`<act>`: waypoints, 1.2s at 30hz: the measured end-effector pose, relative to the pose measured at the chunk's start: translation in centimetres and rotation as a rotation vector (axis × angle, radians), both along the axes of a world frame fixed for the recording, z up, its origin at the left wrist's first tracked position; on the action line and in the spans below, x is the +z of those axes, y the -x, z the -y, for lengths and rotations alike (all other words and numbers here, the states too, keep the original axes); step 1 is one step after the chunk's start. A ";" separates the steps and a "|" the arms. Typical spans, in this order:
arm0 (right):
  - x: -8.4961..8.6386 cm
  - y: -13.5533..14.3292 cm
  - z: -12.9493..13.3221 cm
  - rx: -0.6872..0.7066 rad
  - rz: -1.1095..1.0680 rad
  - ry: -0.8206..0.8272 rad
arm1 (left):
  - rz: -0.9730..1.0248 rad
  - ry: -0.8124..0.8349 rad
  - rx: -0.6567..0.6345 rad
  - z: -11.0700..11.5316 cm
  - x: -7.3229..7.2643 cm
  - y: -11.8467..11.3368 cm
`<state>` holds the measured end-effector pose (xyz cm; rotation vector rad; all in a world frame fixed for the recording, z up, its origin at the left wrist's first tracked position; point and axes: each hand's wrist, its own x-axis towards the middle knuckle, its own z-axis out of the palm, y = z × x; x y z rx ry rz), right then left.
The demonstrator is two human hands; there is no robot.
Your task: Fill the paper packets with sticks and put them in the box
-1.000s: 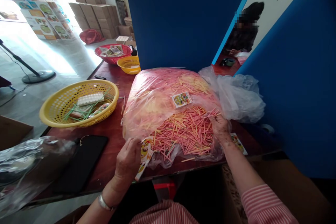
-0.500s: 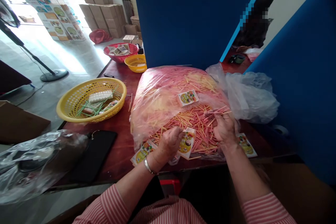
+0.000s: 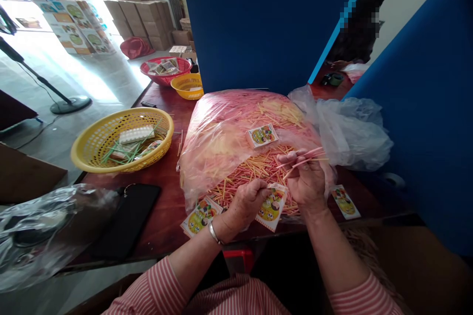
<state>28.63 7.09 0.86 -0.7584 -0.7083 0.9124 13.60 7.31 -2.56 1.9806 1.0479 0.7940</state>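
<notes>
My left hand (image 3: 246, 204) pinches the top edge of a small printed packet (image 3: 271, 208), which hangs over the near edge of the stick pile. Several thin pink and yellow sticks (image 3: 312, 153) lie across the fingers of my right hand (image 3: 306, 182), closed round them just right of the packet. Beneath both hands is a large clear bag (image 3: 214, 142) full of pink and yellow sticks, its opening facing me. A stack of printed packets (image 3: 261, 135) rests on the bag. More packets (image 3: 201, 216) lie left of my left hand, and another packet (image 3: 345, 202) lies at the right.
A yellow basket (image 3: 121, 162) with green sticks and packs stands at the left. Near it are a black phone-like slab (image 3: 135, 216) and a plastic-wrapped bundle (image 3: 55, 221). Behind are a red basket (image 3: 166, 78) and a smaller yellow basket (image 3: 187, 92). A person (image 3: 358, 29) sits beyond the blue partition (image 3: 244, 24).
My right hand has moved slightly left, nearer the packet, with its sticks. The packet in my left hand has shifted right and now shows more of its face. The whole view has shifted a little.
</notes>
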 end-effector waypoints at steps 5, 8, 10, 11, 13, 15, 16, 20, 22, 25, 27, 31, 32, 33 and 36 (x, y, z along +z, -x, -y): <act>-0.3 0.3 0.2 0.051 0.050 0.058 | 0.110 0.210 0.060 0.1 0.0 -0.4; -1.1 0.7 0.9 0.069 0.028 0.078 | 0.183 0.308 0.077 -0.1 -0.4 -0.5; -1.5 0.7 1.3 0.093 -0.008 0.093 | 0.224 0.360 0.084 -0.2 -0.9 -0.5; -1.6 0.7 1.5 0.101 -0.022 0.099 | 0.245 0.381 0.087 -0.2 -1.2 -0.6; -1.8 0.7 1.6 0.118 -0.029 0.113 | 0.280 0.413 0.092 -0.3 -1.7 -0.5; -2.0 0.7 1.7 0.136 -0.016 0.131 | 0.294 0.432 0.090 -0.4 -1.9 -0.5; -2.0 0.7 1.7 0.151 -0.008 0.143 | 0.295 0.437 0.089 -0.4 -1.9 -0.4; -2.4 0.8 1.6 0.191 0.009 0.217 | 0.294 0.406 0.066 -0.5 -1.7 -0.3; -2.6 0.8 1.5 0.190 -0.005 0.255 | 0.274 0.375 0.057 -0.6 -1.5 -0.2; -2.9 0.7 1.4 0.202 -0.008 0.270 | 0.251 0.349 0.059 -0.8 -1.3 -0.3; -3.1 0.7 1.4 0.235 0.000 0.257 | 0.271 0.337 0.058 -1.0 -1.1 -0.4; -3.2 0.6 1.3 0.284 -0.004 0.273 | 0.292 0.299 0.059 -1.3 -0.8 -0.7; -3.2 0.6 1.2 0.287 -0.008 0.279 | 0.289 0.294 0.062 -1.4 -0.8 -0.8; -3.1 0.5 1.2 0.290 -0.016 0.281 | 0.288 0.293 0.065 -1.5 -0.7 -0.9; -3.1 0.2 1.0 0.324 -0.073 0.280 | 0.321 0.299 0.054 -1.9 -0.5 -1.4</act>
